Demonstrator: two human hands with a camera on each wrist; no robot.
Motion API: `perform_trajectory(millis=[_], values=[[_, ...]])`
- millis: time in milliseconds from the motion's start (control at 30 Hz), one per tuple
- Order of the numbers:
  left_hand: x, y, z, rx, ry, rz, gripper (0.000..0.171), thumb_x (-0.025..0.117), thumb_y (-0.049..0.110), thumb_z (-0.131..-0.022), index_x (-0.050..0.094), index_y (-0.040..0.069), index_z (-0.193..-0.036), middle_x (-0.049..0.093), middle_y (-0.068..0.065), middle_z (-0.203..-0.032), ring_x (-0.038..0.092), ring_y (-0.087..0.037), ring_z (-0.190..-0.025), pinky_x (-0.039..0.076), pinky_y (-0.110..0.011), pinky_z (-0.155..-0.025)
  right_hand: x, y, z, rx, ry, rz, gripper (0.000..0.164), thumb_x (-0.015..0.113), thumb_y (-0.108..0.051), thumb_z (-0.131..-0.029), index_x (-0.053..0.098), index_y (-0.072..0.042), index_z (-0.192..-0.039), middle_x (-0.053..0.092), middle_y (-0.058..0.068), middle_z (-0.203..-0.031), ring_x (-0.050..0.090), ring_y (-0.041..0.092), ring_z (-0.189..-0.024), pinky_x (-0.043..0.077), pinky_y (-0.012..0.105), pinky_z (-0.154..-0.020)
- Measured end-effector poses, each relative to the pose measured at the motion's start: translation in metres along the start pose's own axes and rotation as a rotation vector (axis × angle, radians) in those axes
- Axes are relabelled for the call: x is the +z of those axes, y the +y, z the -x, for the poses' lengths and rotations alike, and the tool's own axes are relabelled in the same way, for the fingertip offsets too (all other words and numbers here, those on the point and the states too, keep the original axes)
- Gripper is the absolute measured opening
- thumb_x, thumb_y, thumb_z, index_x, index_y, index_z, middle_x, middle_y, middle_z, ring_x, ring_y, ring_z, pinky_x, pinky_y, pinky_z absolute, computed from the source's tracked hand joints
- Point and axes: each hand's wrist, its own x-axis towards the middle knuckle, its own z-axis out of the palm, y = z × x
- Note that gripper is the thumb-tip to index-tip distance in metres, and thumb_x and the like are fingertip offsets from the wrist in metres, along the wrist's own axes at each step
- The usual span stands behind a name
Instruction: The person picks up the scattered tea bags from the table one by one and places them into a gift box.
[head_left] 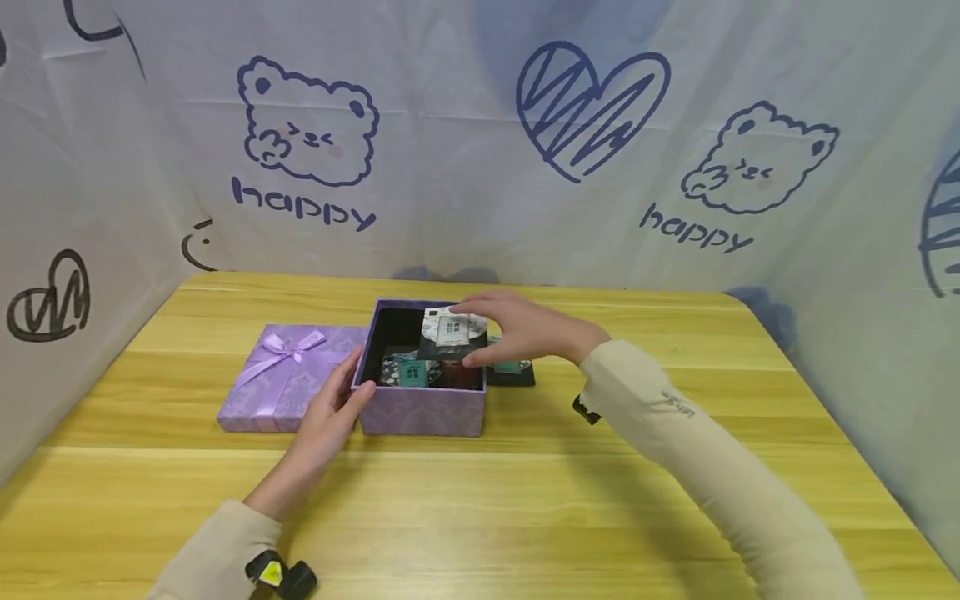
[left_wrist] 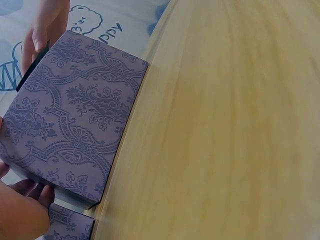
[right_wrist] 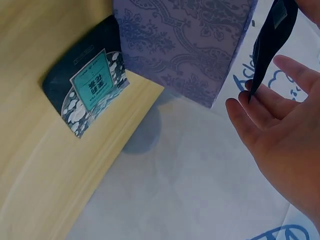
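Between the right hand's [head_left: 517,325] thumb and fingers is a flat black-and-white packet [head_left: 452,332], pinched at its right edge above the open purple gift box [head_left: 423,412]. Seen edge-on in the right wrist view, the packet [right_wrist: 272,37] is dark and thin. Inside the box lie a packet with a teal label [head_left: 412,372] and a dark red one [head_left: 459,375]. The left hand [head_left: 333,408] holds the box's near left corner, thumb at the front rim and fingers along the left wall. In the left wrist view, fingertips [left_wrist: 46,195] touch the box's side.
A purple patterned lid [head_left: 258,392] with a ribbon bow [head_left: 294,346] lies left of the box. Another teal-labelled packet [right_wrist: 92,82] lies on the wooden table [head_left: 480,508] just right of the box. A white cloth with blue drawings [head_left: 450,167] hangs behind the table.
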Motion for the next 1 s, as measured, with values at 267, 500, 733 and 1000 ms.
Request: perform_trajectory(millis=[267, 500, 733, 1000], values=[[-0.001, 0.001, 0.001, 0.007, 0.008, 0.006, 0.06, 0.046, 0.019, -0.104, 0.017, 0.007, -0.155, 0.016, -0.017, -0.158, 0.026, -0.037, -0.139, 0.023, -0.045, -0.112, 0.003, -0.008, -0.015, -0.01, -0.033, -0.011, 0.074, 0.065, -0.045, -0.089, 0.035, -0.018, -0.151, 0.026, 0.01, -0.156, 0.02, 0.029, -0.142, 0.023, 0.051, -0.112], [-0.001, 0.001, 0.0, 0.021, 0.006, 0.014, 0.059, 0.046, 0.017, -0.104, 0.017, 0.004, -0.154, 0.015, -0.018, -0.158, 0.023, -0.037, -0.14, 0.021, -0.045, -0.113, 0.007, -0.013, -0.026, -0.024, -0.058, -0.053, 0.075, 0.068, -0.043, -0.087, 0.037, -0.016, -0.15, 0.032, 0.006, -0.153, 0.028, 0.025, -0.14, 0.028, 0.046, -0.111], [0.0, 0.001, 0.0, 0.028, 0.01, 0.015, 0.059, 0.046, 0.016, -0.104, 0.019, 0.004, -0.154, 0.017, -0.018, -0.157, 0.025, -0.036, -0.14, 0.022, -0.043, -0.112, 0.011, -0.018, -0.035, 0.002, -0.103, -0.101, 0.073, 0.069, -0.042, -0.088, 0.038, -0.017, -0.149, 0.034, 0.005, -0.153, 0.03, 0.022, -0.139, 0.03, 0.044, -0.11], [-0.001, 0.001, 0.0, 0.031, 0.01, 0.011, 0.059, 0.046, 0.017, -0.104, 0.019, 0.004, -0.154, 0.017, -0.018, -0.158, 0.024, -0.035, -0.14, 0.021, -0.045, -0.113, 0.016, -0.021, -0.042, 0.028, -0.158, -0.076, 0.073, 0.067, -0.044, -0.088, 0.037, -0.019, -0.15, 0.033, 0.004, -0.154, 0.029, 0.023, -0.14, 0.03, 0.045, -0.11]])
